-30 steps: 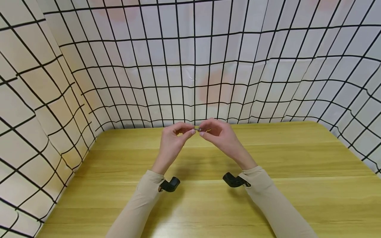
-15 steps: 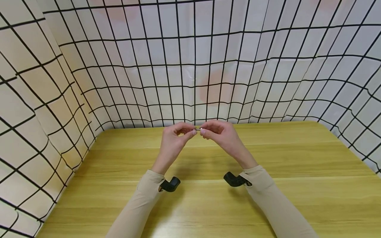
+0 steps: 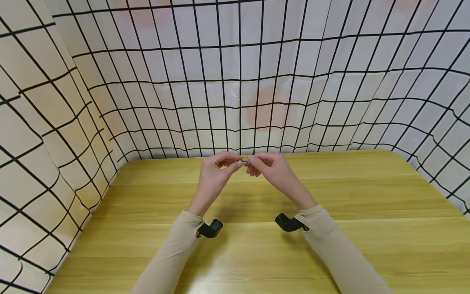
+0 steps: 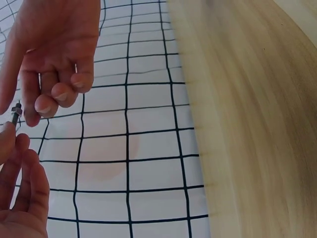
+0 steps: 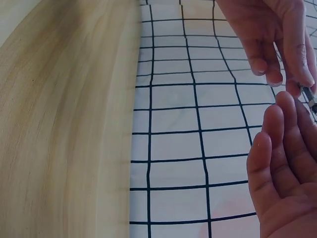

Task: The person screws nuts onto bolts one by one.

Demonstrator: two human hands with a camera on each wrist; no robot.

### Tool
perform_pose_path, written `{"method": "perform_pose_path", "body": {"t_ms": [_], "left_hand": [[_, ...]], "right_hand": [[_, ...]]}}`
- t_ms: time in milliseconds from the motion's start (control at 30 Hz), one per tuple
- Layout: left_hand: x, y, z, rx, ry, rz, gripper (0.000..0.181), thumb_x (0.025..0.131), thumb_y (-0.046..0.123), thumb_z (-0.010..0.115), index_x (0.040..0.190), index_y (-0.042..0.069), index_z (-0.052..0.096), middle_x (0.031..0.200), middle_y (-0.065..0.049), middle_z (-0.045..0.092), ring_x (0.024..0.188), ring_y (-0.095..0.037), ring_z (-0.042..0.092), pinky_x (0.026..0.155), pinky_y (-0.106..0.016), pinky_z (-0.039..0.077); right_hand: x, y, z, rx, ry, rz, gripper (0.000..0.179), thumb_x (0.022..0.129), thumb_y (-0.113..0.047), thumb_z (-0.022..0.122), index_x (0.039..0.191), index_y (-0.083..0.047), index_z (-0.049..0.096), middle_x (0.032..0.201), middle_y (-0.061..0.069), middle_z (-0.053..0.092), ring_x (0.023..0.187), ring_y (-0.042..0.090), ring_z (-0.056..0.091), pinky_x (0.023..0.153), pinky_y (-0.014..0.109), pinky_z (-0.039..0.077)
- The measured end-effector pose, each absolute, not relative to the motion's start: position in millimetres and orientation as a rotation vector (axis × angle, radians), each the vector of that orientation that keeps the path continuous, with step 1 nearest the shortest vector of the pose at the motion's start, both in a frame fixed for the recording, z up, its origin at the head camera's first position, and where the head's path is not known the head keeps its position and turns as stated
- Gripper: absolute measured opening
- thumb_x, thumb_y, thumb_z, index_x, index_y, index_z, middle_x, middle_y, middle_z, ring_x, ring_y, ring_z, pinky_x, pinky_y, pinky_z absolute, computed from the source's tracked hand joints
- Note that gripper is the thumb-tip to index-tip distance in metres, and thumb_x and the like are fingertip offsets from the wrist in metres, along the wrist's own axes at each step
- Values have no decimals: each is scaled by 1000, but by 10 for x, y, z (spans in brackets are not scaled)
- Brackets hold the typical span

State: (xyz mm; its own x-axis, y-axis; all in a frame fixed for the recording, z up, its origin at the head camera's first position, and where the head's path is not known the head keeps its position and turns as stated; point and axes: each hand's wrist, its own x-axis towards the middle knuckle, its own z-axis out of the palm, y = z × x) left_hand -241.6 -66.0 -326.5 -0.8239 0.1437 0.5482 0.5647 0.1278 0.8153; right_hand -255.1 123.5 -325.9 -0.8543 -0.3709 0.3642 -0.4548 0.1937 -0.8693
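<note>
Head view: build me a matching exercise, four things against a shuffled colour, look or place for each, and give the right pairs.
Things:
1. Bolt
2. Table
3. Sleeves
4. Backdrop

Colour, look or place:
A. Yellowish wood
B. White with black lines
C. Pinched at the fingertips of the left hand
D. Plain beige

Right pairs: 1-C, 2-A, 3-D, 4-B

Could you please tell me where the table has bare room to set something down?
The wooden table is bare left of the left sleeve, right of the right sleeve, and between them, this side of the black wrist pieces. It looks crowded by the far edge, where the left grip and right grip meet at a small threaded piece.
</note>
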Motion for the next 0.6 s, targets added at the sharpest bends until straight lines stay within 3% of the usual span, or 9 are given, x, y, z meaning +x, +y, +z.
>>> {"method": "perform_pose_path", "body": {"t_ms": [167,267,433,600], "left_hand": [[-2416,-664,-3263,-646,-2079,-1736,10,88,-1,72,96,-7,72,92,-16,71,80,-28,61,70,-34,48],[-2444,-670,-3287,-631,-2075,-1744,11,88,-1,72,97,-7,72,95,-16,71,82,-28,62,72,-37,49],[-2610,-682,-3452,-639,-2053,-1756,13,88,3,73,99,-3,74,97,-14,71,83,-28,62,74,-43,49],[-2668,-697,-3527,-650,-2043,-1760,11,89,9,74,99,3,76,97,-8,72,82,-24,63,71,-36,50]], "right_hand": [[-2538,1246,-3245,808,-2392,1746,20,101,-16,58,113,-2,65,94,15,66,88,34,60,75,36,52],[-2543,1251,-3241,837,-2371,1743,28,96,-9,64,123,-3,60,101,12,65,94,28,60,79,36,53],[-2561,1250,-3243,920,-2311,1763,26,93,0,65,118,1,59,109,14,62,100,29,60,85,39,53],[-2570,1247,-3264,956,-2270,1788,18,92,5,63,109,8,60,111,20,58,97,32,61,86,37,53]]}}
